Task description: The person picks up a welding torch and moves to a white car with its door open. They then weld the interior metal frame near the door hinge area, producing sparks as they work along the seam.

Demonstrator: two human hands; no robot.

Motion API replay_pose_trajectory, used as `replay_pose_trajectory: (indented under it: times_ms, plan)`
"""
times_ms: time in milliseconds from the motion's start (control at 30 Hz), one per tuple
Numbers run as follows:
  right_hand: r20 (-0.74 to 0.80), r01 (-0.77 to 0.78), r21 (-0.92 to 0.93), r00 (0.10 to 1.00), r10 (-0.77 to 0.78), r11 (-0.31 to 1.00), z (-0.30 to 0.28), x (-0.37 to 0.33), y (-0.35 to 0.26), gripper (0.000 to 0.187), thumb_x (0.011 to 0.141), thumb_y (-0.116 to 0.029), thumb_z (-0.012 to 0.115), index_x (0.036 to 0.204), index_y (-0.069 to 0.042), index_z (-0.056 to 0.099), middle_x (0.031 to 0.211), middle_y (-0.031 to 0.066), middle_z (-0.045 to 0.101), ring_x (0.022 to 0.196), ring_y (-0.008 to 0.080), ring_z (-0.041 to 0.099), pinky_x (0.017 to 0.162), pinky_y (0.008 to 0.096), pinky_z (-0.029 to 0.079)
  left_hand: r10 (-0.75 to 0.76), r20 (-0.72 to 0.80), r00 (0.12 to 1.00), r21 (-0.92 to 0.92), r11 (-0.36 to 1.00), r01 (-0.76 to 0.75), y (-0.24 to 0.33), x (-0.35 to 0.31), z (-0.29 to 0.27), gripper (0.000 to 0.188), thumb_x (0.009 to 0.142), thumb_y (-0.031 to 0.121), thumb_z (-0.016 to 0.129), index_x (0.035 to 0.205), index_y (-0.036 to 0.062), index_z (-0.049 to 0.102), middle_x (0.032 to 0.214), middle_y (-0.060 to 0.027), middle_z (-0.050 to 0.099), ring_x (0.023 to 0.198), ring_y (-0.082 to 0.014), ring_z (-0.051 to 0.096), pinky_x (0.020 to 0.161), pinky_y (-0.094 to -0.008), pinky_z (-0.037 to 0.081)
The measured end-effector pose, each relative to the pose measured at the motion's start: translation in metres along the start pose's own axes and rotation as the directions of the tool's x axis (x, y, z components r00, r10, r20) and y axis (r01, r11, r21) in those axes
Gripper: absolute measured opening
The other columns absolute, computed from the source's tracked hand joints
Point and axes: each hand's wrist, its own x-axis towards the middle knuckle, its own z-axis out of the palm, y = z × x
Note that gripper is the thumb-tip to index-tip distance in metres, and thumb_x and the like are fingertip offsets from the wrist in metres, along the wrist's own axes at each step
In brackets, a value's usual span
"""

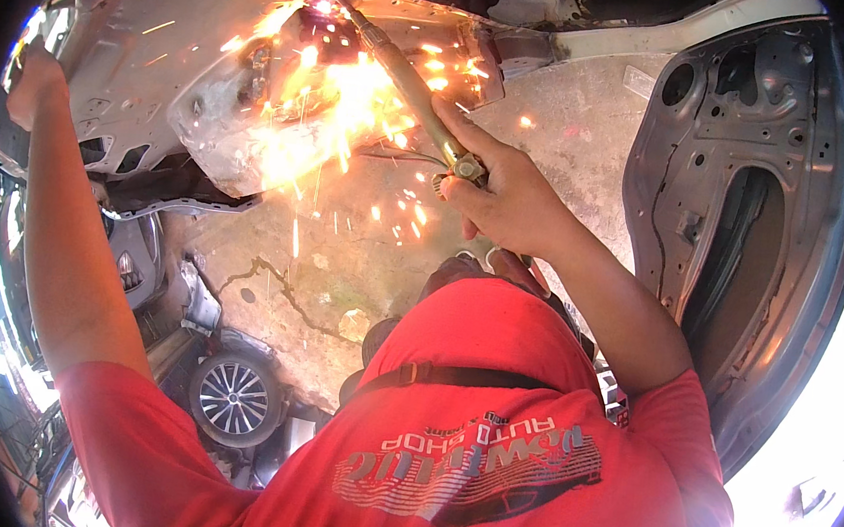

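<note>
My right hand [504, 190] is wrapped round the brass handle of a cutting torch [407, 87], its tip pointing up and to the left. Where the tip meets the bare metal body panel [150, 49], a bright glow and flame burn, and sparks [339, 121] spray downward. Glare hides the exact spot being heated. A hose runs left from the torch's valve end. At the far left, my left hand [36, 84] is raised beside the panel's outer edge. Its fingers are lost in glare at the picture's rim, so any hold they have cannot be made out.
A grey car door [749, 192] stands upright on the right. A wheel with a silver rim [235, 398] and loose car parts lie at lower left. The concrete floor [332, 256] has a dark crack. Sparks drop toward the floor, near my feet.
</note>
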Motion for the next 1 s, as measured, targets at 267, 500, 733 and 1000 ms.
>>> replay_pose_trajectory:
  times_ms: [267,500,733,1000]
  plan:
    - [0.026,-0.035,0.025,0.999,0.034,0.999,-0.001,-0.002,-0.008,0.086,0.099,-0.001,0.059,0.175,-0.021,0.025,0.096,0.0035,0.063,0.063,0.0096,0.061,0.059,0.0283,0.057,0.038,-0.068,0.997,0.018,0.999,-0.036,-0.010,0.018,0.009,0.083,0.076,0.076,0.072,0.121,0.0069,0.082,0.133,-0.0167,0.076,0.124,-0.0386,0.071,0.110,-0.0476,0.053]
    - [0.020,-0.040,0.021,0.999,0.040,0.999,-0.001,-0.001,-0.007,0.085,0.100,0.000,0.058,0.175,-0.022,0.025,0.095,0.0036,0.063,0.063,0.0093,0.061,0.060,0.0282,0.057,-0.028,-0.083,0.996,0.029,0.999,0.031,-0.012,0.022,0.013,0.080,0.075,0.076,0.074,0.119,0.0093,0.083,0.132,-0.0154,0.076,0.124,-0.0365,0.071,0.110,-0.0464,0.054]
    - [0.009,-0.050,-0.002,0.999,0.050,0.999,-0.001,-0.002,-0.009,0.086,0.100,0.001,0.058,0.175,-0.027,0.025,0.092,0.0030,0.063,0.063,0.0100,0.062,0.062,0.0300,0.056,-0.006,-0.067,0.998,-0.011,1.000,0.006,0.000,0.002,0.004,0.078,0.077,0.074,0.073,0.119,0.0093,0.083,0.132,-0.0153,0.077,0.124,-0.0364,0.071,0.109,-0.0457,0.053]
    - [0.007,-0.036,0.016,0.999,0.035,0.999,0.000,-0.002,-0.005,0.085,0.101,-0.001,0.061,0.174,-0.028,0.027,0.090,0.0042,0.062,0.061,0.0110,0.064,0.060,0.0302,0.056,0.043,-0.009,0.999,0.048,0.998,-0.043,-0.008,0.014,0.004,0.082,0.080,0.071,0.072,0.125,0.0025,0.080,0.135,-0.0179,0.075,0.129,-0.0346,0.069,0.112,-0.0450,0.052]
